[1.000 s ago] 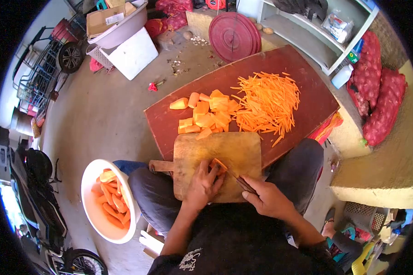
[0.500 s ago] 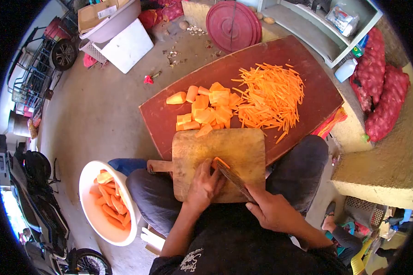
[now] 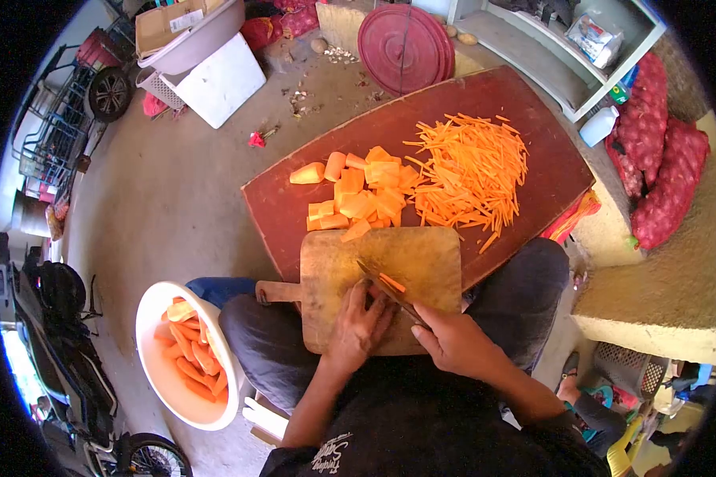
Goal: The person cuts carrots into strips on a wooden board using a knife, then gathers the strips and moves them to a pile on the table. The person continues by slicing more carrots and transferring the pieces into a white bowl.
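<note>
A wooden cutting board with a handle at its left lies across the lap, against the table edge. My right hand grips the handle of a knife, its blade slanting up-left across the board. Close against the blade, my left hand has its fingers curled down on a carrot piece, which the fingers and blade now hide. Thin carrot sticks rest just beyond the blade. Behind the board, carrot chunks are heaped beside a large pile of carrot strips.
The heaps sit on a reddish-brown table. At the left stands a white tub of peeled carrots. Red mesh sacks lean at the right near a shelf unit. A motorcycle is far left; another person's leg shows lower right.
The knife has shifted up and left, its tip now farther past my left fingers. Carrot sticks now lie apart on the right side of the blade. My right hand moved slightly up.
</note>
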`<state>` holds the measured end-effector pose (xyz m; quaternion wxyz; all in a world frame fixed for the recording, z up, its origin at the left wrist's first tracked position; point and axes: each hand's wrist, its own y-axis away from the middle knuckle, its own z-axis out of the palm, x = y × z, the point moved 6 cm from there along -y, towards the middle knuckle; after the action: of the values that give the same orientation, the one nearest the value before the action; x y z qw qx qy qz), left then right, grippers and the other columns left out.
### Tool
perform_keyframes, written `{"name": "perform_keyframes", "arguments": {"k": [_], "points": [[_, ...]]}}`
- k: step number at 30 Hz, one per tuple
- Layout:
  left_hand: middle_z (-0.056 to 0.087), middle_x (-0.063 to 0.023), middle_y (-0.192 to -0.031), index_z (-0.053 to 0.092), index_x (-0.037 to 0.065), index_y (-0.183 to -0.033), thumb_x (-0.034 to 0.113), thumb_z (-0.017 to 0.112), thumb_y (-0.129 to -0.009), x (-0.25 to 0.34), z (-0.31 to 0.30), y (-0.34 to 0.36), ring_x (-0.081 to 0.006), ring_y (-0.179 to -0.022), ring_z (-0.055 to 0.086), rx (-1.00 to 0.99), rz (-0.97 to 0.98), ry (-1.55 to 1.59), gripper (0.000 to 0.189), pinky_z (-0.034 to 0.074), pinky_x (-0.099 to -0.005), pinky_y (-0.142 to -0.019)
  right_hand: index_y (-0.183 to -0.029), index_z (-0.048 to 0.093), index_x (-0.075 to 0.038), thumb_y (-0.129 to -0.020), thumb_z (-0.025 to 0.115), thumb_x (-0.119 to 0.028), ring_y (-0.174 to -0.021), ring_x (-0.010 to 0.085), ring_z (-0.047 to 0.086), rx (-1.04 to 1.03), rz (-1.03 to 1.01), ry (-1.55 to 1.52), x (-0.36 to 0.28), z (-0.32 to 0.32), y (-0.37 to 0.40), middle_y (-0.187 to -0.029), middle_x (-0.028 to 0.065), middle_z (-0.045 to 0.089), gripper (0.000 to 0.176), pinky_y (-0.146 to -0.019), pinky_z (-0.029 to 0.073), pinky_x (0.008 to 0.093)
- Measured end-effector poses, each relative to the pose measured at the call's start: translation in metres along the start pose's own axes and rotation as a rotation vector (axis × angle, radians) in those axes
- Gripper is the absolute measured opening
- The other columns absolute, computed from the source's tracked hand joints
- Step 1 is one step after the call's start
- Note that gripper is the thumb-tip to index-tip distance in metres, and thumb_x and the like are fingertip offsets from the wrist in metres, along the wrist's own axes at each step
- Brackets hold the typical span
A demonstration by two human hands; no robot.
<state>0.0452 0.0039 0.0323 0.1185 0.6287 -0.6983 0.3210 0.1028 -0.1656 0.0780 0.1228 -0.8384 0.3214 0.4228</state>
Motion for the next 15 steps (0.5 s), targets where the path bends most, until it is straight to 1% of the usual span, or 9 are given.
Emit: {"name": "perform_keyframes", "arguments": {"k": [1, 3, 4, 6, 9, 12, 15], "points": [[0.06, -0.0262, -0.132, 0.072, -0.002, -0.123, 0.006, 0.081, -0.089, 0.001, 0.0, 0.001, -0.0424, -0.109, 0.064, 0.03, -0.003, -0.004, 0.037, 0.057, -0.0472, -0.093, -0.145, 0.053, 0.002, -0.106, 0.064, -0.016, -0.107, 0.052, 0.07, -0.012, 0.044, -0.021, 0.0, -0.002, 0.005, -0.116, 0.0313, 0.071, 0.044, -0.086, 0.058, 0.0544], [0.062, -0.0241, -0.13, 0.073, -0.003, -0.122, 0.004, 0.08, -0.088, 0.007, -0.004, -0.001, -0.04, -0.104, 0.063, 0.054, 0.065, -0.028, 0.036, 0.057, -0.0458, -0.09, -0.144, 0.054, 0.001, -0.106, 0.064, -0.017, -0.105, 0.0518, 0.07, -0.048, 0.14, -0.063, -0.003, -0.006, 0.02, -0.116, 0.0313, 0.07, 0.042, -0.085, 0.058, 0.0546], [0.063, -0.023, -0.129, 0.073, -0.004, -0.121, 0.003, 0.08, -0.088, 0.01, -0.006, -0.003, -0.0389, -0.102, 0.062, 0.068, 0.101, -0.041, 0.035, 0.056, -0.0451, -0.089, -0.145, 0.052, 0.0, -0.107, 0.062, -0.019, -0.106, 0.0528, 0.07, -0.086, 0.17, -0.065, -0.006, -0.009, 0.025, -0.117, 0.0327, 0.07, 0.044, -0.086, 0.058, 0.0571], [0.064, -0.0217, -0.128, 0.073, -0.004, -0.122, 0.002, 0.08, -0.087, 0.004, 0.0, 0.0, -0.0377, -0.1, 0.062, 0.043, 0.107, -0.036, 0.036, 0.056, -0.0446, -0.087, -0.149, 0.048, -0.002, -0.108, 0.059, -0.022, -0.108, 0.0549, 0.069, -0.154, 0.228, -0.073, -0.01, -0.012, 0.031, -0.119, 0.0354, 0.069, 0.047, -0.09, 0.058, 0.0621], [0.064, -0.0209, -0.127, 0.073, -0.005, -0.123, 0.001, 0.08, -0.087, 0.0, 0.004, 0.003, -0.0377, -0.099, 0.061, 0.026, 0.117, -0.034, 0.037, 0.056, -0.0449, -0.087, -0.15, 0.047, -0.004, -0.108, 0.06, -0.023, -0.108, 0.0554, 0.069, -0.179, 0.26, -0.07, -0.017, -0.015, 0.033, -0.119, 0.036, 0.069, 0.047, -0.088, 0.058, 0.0634], [0.065, -0.0209, -0.126, 0.072, -0.005, -0.123, 0.001, 0.078, -0.087, 0.003, -0.003, 0.0, -0.0381, -0.099, 0.061, 0.034, 0.106, -0.022, 0.037, 0.056, -0.0455, -0.087, -0.15, 0.051, -0.002, -0.106, 0.064, -0.017, -0.103, 0.0527, 0.07, -0.228, 0.315, -0.008, -0.008, -0.007, 0.025, -0.114, 0.031, 0.07, 0.048, -0.083, 0.058, 0.0534], [0.065, -0.021, -0.124, 0.072, -0.005, -0.123, -0.002, 0.076, -0.085, 0.006, -0.008, -0.001, -0.0385, -0.1, 0.062, 0.034, 0.07, 0.019, 0.039, 0.056, -0.0457, -0.088, -0.15, 0.051, 0.0, -0.106, 0.064, -0.017, -0.106, 0.052, 0.069, -0.006, 0.011, 0.047, -0.002, 0.007, 0.0, -0.115, 0.0312, 0.071, 0.048, -0.087, 0.058, 0.052]]}}
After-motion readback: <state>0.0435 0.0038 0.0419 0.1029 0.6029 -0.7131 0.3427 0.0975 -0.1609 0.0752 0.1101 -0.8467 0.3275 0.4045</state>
